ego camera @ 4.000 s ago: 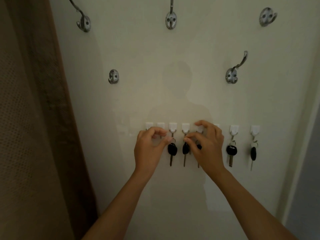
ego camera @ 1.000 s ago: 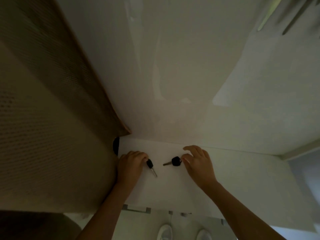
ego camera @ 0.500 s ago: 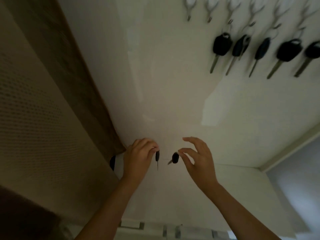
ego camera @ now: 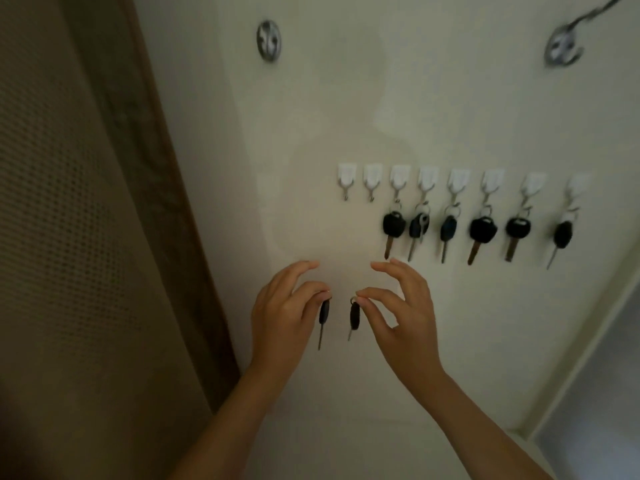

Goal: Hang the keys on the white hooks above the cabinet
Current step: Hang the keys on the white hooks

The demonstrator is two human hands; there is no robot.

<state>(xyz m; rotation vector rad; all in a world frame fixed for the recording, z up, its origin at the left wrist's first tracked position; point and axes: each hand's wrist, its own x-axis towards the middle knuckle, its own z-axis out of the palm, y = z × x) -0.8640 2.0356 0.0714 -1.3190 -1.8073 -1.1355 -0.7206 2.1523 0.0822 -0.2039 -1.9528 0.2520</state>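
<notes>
A row of white hooks runs across the wall. The two leftmost, one white hook (ego camera: 345,176) and its neighbour (ego camera: 372,177), carry nothing. Several black-headed keys hang from the others, the nearest (ego camera: 393,226) on the third hook. My left hand (ego camera: 282,318) pinches a black key (ego camera: 323,317) by its top, blade hanging down. My right hand (ego camera: 401,317) pinches a second black key (ego camera: 354,315) by its ring. Both hands are below and left of the hook row, a hand's width under the bare hooks.
A brown perforated panel with a wooden edge (ego camera: 166,202) stands close on the left. Metal coat hooks, one (ego camera: 268,40) upper left and another (ego camera: 562,46) upper right, sit on the wall above. A wall corner and ledge (ego camera: 588,334) run down on the right.
Both hands picked a key each off the white cabinet top and rose toward the hook row. The view tilted up from the cabinet to the wall.
</notes>
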